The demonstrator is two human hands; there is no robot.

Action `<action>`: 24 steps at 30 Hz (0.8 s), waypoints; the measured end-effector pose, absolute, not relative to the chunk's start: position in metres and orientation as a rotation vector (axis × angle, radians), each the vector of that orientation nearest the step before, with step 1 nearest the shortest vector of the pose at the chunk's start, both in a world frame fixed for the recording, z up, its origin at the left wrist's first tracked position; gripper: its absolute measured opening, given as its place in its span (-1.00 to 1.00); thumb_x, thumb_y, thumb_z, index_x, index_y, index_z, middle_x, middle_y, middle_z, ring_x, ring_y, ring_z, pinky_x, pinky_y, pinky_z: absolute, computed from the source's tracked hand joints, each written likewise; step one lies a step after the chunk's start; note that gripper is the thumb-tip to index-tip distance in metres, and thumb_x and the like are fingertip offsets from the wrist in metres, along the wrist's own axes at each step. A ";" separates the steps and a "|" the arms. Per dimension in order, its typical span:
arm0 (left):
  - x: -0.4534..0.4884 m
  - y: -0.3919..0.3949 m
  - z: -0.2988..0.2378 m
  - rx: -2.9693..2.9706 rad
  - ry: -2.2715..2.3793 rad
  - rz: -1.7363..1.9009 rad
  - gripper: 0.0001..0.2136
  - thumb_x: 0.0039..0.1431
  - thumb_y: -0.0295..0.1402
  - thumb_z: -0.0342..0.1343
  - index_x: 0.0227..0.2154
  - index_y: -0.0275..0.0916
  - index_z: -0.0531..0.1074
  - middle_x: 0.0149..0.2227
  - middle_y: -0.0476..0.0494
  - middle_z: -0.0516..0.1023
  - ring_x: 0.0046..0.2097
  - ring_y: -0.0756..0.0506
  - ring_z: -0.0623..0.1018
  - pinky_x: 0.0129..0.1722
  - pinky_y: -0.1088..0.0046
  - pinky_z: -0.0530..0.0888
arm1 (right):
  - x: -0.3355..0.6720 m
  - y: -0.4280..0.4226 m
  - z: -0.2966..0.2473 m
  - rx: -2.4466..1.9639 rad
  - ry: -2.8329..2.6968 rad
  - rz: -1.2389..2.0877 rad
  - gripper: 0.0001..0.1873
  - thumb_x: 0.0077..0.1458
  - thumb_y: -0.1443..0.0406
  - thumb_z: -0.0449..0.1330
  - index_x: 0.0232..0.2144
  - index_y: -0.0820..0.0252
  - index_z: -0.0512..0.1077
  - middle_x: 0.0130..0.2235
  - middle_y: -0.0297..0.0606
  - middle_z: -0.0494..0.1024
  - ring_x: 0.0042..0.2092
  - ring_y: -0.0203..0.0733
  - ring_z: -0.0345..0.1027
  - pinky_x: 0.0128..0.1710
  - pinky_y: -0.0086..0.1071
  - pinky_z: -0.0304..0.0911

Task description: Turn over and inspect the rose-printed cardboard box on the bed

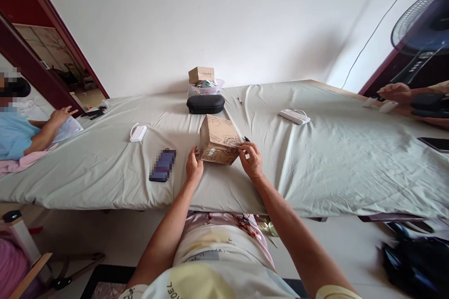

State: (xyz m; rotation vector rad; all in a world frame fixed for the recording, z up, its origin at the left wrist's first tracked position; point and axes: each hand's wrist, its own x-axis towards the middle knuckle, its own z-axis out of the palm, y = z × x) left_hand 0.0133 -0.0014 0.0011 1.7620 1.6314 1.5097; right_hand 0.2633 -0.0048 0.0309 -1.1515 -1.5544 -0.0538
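Note:
A small brown cardboard box (219,139) with line drawings on it sits on the table's pale green cloth (315,159) right in front of me. My left hand (193,166) rests against the box's near left corner, fingers curled toward it. My right hand (251,160) touches the box's right side and pinches a thin dark pen whose tip shows just above the fingers.
A dark phone (162,165) lies left of my left hand. Behind the box are a black case (205,103), another small carton (201,74), and white power banks (138,132) (293,116). Other people's hands rest at far left (61,115) and far right (396,91). A fan (421,23) stands right.

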 end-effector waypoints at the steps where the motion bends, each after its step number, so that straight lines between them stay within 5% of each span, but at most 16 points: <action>1: 0.012 -0.001 0.002 1.770 1.619 1.531 -0.56 0.32 -0.49 -0.02 0.24 -0.21 0.34 0.16 -0.29 0.58 0.11 -0.14 0.61 0.17 0.29 0.52 | 0.262 -0.006 0.032 -1.132 -1.562 -0.045 -0.80 0.33 0.16 0.08 -0.23 0.06 0.48 -0.09 -0.11 0.59 -0.19 -0.12 0.50 -0.22 -0.18 0.54; 6: 0.010 -0.003 0.007 1.792 1.751 1.515 -0.49 0.11 -0.68 -0.08 0.06 -0.22 0.49 0.08 -0.26 0.61 0.18 -0.18 0.56 0.27 0.23 0.45 | 0.257 -0.006 0.030 -1.103 -1.586 0.084 -0.75 0.28 0.09 0.16 -0.10 0.07 0.44 -0.08 -0.14 0.59 -0.28 -0.18 0.50 -0.29 -0.23 0.54; 12: 0.012 -0.002 0.009 1.824 1.934 1.209 -0.59 0.08 -0.67 0.02 -0.06 -0.24 0.54 -0.03 -0.34 0.65 0.09 -0.30 0.61 0.15 0.15 0.50 | 0.260 0.004 0.015 -1.176 -1.724 0.241 -0.46 0.24 0.11 0.21 0.22 0.09 0.31 -0.17 -0.20 0.64 -0.23 -0.10 0.55 -0.21 -0.20 0.50; 18: 0.014 -0.004 0.009 1.892 1.985 1.123 -0.63 0.13 -0.58 0.09 0.01 -0.28 0.47 0.01 -0.35 0.63 0.11 -0.29 0.60 0.14 0.22 0.48 | 0.257 -0.004 0.021 -1.605 -2.078 0.080 -0.78 0.21 0.12 0.31 -0.16 0.09 0.55 0.02 -0.06 0.63 0.12 0.13 0.46 0.10 -0.06 0.34; 24: 0.012 -0.004 0.008 1.893 1.909 1.065 -0.72 0.27 -0.47 0.09 0.02 -0.28 0.45 -0.01 -0.36 0.64 0.05 -0.26 0.63 0.06 0.27 0.50 | 0.260 -0.003 0.017 -1.462 -2.080 0.128 -0.89 0.22 0.21 0.25 -0.27 0.11 0.50 0.01 -0.09 0.61 0.02 0.03 0.51 0.07 -0.13 0.39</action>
